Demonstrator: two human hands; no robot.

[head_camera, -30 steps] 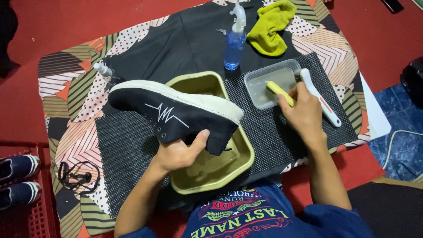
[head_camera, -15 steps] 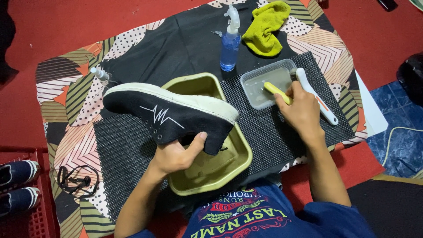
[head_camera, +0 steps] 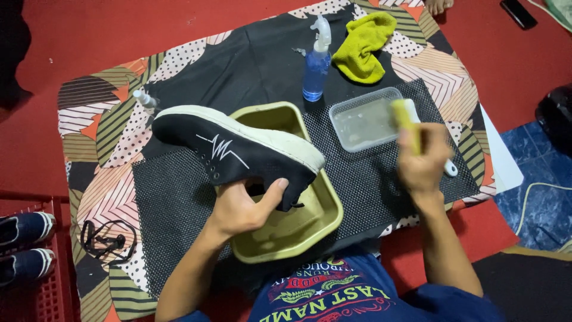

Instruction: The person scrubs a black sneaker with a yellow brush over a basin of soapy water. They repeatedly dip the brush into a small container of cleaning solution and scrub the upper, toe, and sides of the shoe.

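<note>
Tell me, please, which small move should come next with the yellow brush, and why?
Probably bring the yellow brush across to the black shoe. The right hand has it raised beside the clear tub, apart from the shoe, while the left hand holds the shoe, sole up, over the olive basin.

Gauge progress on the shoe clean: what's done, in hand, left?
Done: laces lie off on the mat. In hand: left hand holds the black shoe over the green basin; right hand holds a yellow brush by the clear tub. Left: yellow cloth lies untouched.
</note>
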